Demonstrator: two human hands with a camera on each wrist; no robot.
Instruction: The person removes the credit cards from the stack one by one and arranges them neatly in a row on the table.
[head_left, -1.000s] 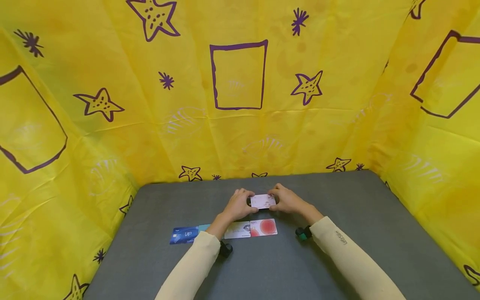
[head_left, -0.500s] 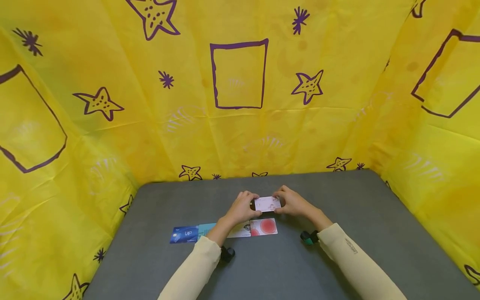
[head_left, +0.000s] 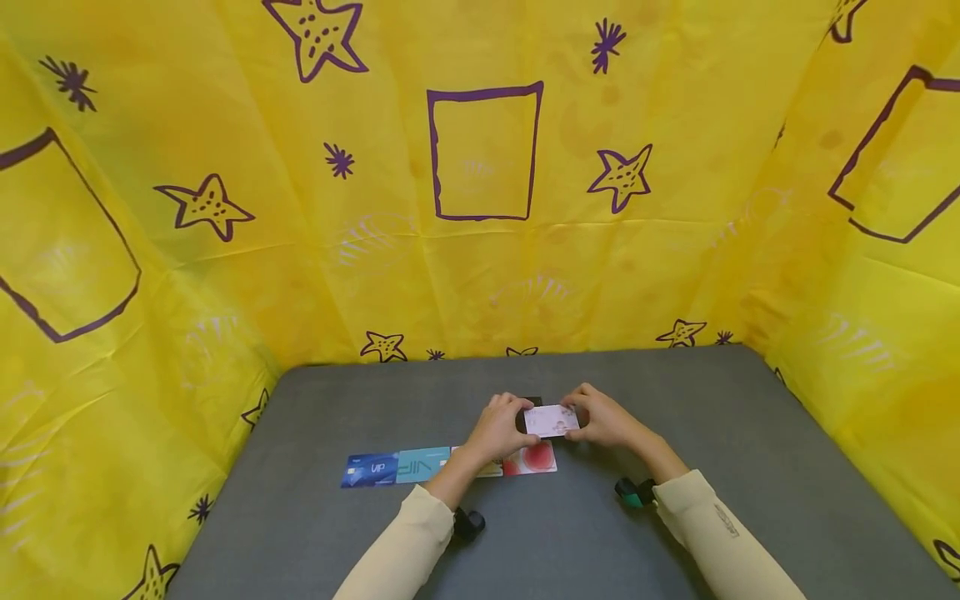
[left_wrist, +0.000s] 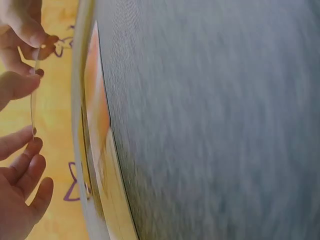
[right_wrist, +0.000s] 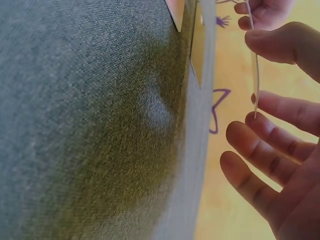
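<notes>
Both hands hold a white card (head_left: 551, 421) with a pale pink print, raised above the table. My left hand (head_left: 497, 429) pinches its left end between thumb and fingers. At the opposite end, my right hand (head_left: 606, 421) does the same. The left wrist view shows the card (left_wrist: 33, 107) edge-on. Beneath and behind it, a dark flat item (head_left: 533, 401) is partly hidden. Nearer on the table lies a row: a blue VIP card (head_left: 371, 470), a teal card (head_left: 422, 464), a pale card (head_left: 492, 472) mostly covered by the left arm, and a white card with red circles (head_left: 537, 458).
The grey table (head_left: 675, 517) extends around the hands and the row of cards. A yellow cloth (head_left: 480, 275) printed with purple stars surrounds its back and sides. Each wrist wears a dark camera, such as the right wrist camera (head_left: 634, 492).
Both hands have carried the white card to the right and nearer, close to the card with red circles. The dark item behind shows more, and the left arm uncovers the teal card.
</notes>
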